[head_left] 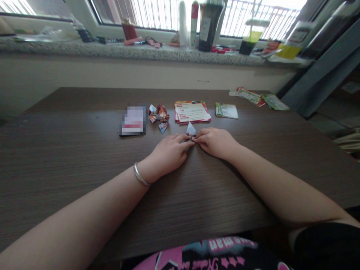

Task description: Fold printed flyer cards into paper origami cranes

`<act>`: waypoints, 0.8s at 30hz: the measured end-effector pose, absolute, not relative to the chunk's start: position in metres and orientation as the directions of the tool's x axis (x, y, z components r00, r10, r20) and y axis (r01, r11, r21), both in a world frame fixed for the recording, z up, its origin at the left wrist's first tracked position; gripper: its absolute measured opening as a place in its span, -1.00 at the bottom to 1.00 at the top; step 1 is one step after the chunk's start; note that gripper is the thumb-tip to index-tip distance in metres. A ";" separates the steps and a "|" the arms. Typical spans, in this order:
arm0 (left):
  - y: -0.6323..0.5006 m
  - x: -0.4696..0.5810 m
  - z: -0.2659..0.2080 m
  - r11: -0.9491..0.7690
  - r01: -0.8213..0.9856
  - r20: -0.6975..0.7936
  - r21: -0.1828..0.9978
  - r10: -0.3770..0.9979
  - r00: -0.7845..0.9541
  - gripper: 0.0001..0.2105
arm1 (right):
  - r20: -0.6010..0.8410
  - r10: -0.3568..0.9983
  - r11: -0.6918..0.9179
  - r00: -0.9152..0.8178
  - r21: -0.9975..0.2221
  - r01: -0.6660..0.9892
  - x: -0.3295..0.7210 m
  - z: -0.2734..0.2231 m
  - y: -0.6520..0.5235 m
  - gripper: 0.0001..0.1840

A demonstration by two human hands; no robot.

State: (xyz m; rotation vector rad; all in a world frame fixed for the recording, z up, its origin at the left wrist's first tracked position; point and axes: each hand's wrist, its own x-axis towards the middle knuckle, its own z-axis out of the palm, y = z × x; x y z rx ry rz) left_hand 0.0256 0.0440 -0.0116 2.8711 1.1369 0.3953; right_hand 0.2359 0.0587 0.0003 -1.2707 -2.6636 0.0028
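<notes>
A small folded paper piece [191, 128] with a pale triangular tip rests on the brown table, pointing away from me. My left hand [172, 152] pinches its near edge from the left, a silver bangle on that wrist. From the other side, the fingertips of my right hand [215, 141] press on the same piece, close against the left fingers. Its lower part is hidden under my fingers. Just beyond lies a stack of printed cards [192, 111]. Several colourful folded paper pieces [159, 116] sit to the left of that stack.
A phone-like item with a blurred screen [133, 120] lies on the table [84, 157] at left. Small green-and-white cards [226, 111] are right of the stack, with more cards [250, 96] at the back right. Bottles and a dark cup [208, 26] line the stone windowsill [163, 53].
</notes>
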 end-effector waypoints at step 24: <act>0.050 0.021 -0.011 -0.712 0.689 0.074 0.133 0.700 0.710 -0.52 | 0.152 0.817 0.568 -0.556 -0.047 0.822 0.225 -0.015 0.086 -0.51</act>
